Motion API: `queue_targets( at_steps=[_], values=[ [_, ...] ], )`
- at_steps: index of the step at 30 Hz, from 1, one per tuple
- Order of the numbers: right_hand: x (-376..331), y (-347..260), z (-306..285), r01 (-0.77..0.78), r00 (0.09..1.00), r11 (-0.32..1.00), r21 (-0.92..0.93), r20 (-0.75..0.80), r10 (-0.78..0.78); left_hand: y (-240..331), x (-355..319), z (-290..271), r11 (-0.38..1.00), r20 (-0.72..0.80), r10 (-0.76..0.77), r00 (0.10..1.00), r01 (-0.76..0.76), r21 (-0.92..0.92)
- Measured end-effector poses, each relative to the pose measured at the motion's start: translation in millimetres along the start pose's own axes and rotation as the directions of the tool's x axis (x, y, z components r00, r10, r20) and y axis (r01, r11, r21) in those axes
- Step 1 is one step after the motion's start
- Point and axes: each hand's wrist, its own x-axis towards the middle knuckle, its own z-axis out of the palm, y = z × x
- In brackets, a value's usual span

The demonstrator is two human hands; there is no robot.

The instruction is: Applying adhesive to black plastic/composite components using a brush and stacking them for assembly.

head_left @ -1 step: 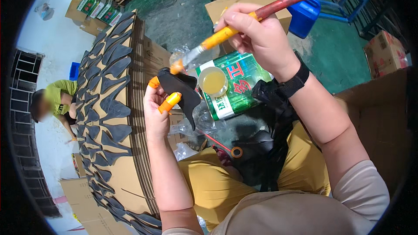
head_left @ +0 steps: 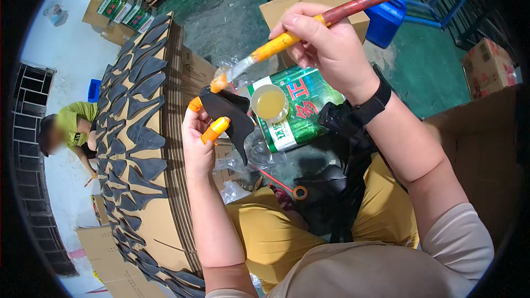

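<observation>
My right hand [head_left: 326, 44] grips a paintbrush [head_left: 274, 47] with a red and yellow handle. Its orange-stained bristles touch or almost touch the top edge of a thin, curved black piece [head_left: 234, 118]; I cannot tell which. That piece is pinched in my left hand [head_left: 200, 140], whose thumb and one finger wear orange covers. Just beyond it, a clear cup [head_left: 270, 103] of yellowish liquid stands on a green metal can [head_left: 298, 124].
On the left, a tall stack of cardboard sheets [head_left: 152, 209] bears many similar black pieces. A person in a yellow-green shirt [head_left: 77, 124] bends beyond it. Cardboard boxes [head_left: 314, 11] and a blue jerrycan [head_left: 386, 22] stand ahead. A tape roll [head_left: 300, 192] lies below.
The brush tip has shifted slightly left along the top edge of the black piece. My left hand and the piece have hardly moved.
</observation>
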Motion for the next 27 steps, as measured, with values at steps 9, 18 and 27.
queue_targets(
  at_steps=[9, 18, 27],
  values=[
    [-3.7, 0.1, -7.0, -0.061, 0.989, 0.992, -0.111, 0.124, 0.075, -2.5, 0.6, -5.6, 0.998, -0.022, -0.007, 1.0, 0.006, -0.068],
    [-3.0, -2.8, -7.1, 0.038, 0.981, 0.991, -0.128, 0.192, -0.013, -5.1, -1.3, -11.5, 0.99, 0.03, -0.015, 0.999, 0.019, -0.139],
    [-0.3, 3.4, -0.2, 0.067, 0.994, 0.997, -0.042, 0.094, -0.063, -6.8, -0.3, -10.6, 0.986, 0.074, -0.016, 0.997, 0.028, -0.166]
  ],
)
